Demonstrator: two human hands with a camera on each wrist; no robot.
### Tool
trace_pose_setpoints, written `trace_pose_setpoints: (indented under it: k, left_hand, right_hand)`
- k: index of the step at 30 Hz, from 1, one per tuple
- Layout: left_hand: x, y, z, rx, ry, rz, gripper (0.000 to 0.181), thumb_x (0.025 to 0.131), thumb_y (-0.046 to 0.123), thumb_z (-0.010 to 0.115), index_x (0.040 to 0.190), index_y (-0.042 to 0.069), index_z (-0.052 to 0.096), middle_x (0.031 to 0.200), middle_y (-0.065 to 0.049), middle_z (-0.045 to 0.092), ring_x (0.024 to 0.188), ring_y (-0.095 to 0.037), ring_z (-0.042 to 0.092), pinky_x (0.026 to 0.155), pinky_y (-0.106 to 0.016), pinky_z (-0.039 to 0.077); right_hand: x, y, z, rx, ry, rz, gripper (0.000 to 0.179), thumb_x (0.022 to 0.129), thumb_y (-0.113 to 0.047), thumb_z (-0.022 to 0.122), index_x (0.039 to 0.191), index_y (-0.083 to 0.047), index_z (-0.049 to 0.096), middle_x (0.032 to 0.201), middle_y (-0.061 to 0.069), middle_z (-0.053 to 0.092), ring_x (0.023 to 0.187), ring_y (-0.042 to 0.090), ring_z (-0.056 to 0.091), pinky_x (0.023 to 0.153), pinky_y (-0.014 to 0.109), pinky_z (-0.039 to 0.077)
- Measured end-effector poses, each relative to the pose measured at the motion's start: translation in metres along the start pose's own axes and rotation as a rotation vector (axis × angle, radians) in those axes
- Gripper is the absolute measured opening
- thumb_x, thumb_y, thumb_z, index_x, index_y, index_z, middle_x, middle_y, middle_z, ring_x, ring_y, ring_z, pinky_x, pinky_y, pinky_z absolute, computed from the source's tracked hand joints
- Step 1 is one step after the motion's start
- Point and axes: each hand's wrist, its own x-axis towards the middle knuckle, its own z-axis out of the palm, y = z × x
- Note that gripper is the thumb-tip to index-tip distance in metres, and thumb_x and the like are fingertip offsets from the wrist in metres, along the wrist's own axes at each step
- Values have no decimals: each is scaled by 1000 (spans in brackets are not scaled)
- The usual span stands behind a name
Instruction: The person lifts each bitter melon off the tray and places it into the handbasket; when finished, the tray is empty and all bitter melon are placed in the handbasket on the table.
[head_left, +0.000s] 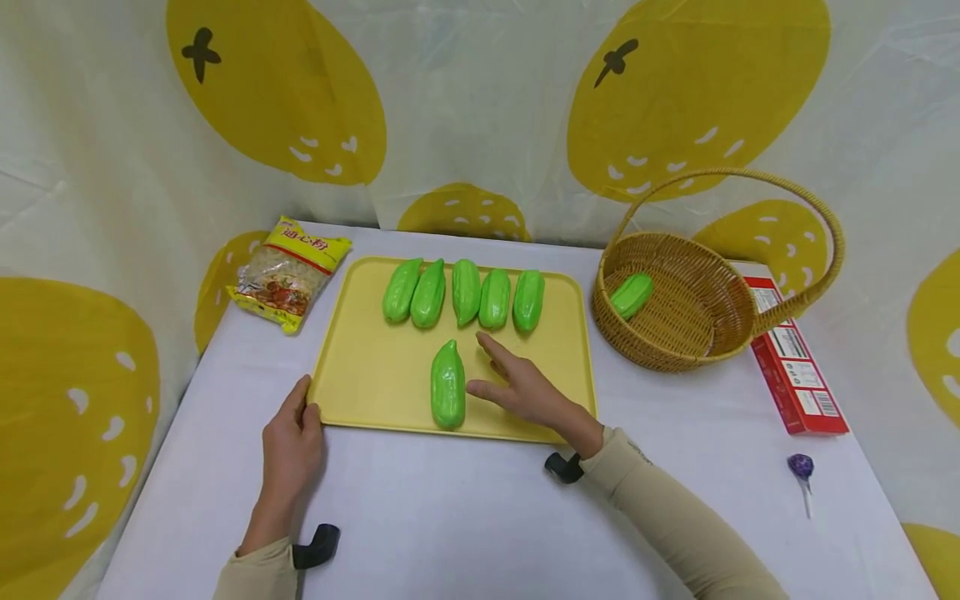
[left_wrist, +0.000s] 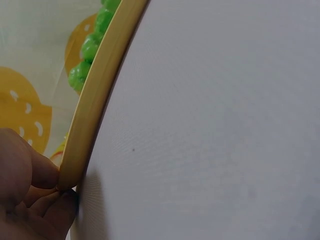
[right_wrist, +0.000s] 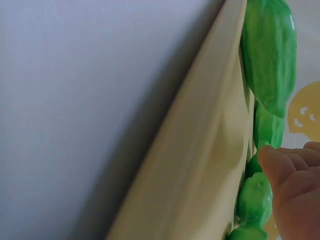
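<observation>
The left hand (head_left: pixel 292 446) pinches the near left corner of the yellow tray (head_left: pixel 367 375), its fingers and thumb closed on the rim, as the left wrist view also shows. The right hand (head_left: pixel 528 392) is above the right part of the tray, its fingers stretched out and its thumb set well apart from them, holding nothing. Just beside that thumb lies a single green gourd (head_left: pixel 448 388), near the middle of the tray's near edge, its pointed tip turned toward the far side. Beyond it, along the tray's far side, five more gourds (head_left: pixel 467 292) lie side by side in a row. To the right of the tray on the white tabletop (head_left: pixel 450 517) stands a wicker basket (head_left: pixel 637 346) with a tall arched handle; one small gourd (head_left: pixel 632 296) lies inside, toward its left wall. A red and white box (head_left: pixel 802 383) lies beside the basket, with a purple lollipop (head_left: pixel 801 468) nearer the person. A yellow-topped food bag (head_left: pixel 288 271) lies left of the tray, and a fruit-print cloth (head_left: pixel 480 108) hangs behind.
</observation>
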Motion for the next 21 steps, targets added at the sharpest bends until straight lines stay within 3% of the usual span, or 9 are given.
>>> trace_pose_setpoints:
  k: [7, 21]
  left_hand:
    - [1, 0, 0, -1, 4, 12, 51, 105, 3, 44, 155, -2, 38, 158, -24, 43, 147, -38, 42, 119, -56, 41]
    - [2, -3, 1, -7, 15, 13, 51, 104, 2, 44, 154, -2, 40, 157, -24, 44, 146, -38, 43, 118, -55, 41]
  right_hand:
    - [2, -5, 9, -20, -54, 31, 90, 96, -51, 65, 165, -15, 19, 169, 6, 28, 151, 29, 39, 125, 44, 37]
    - [6, -16, 24, -91, -77, 37, 97, 90, -54, 72, 165, -21, 19, 167, 4, 32, 154, 19, 31, 127, 44, 33]
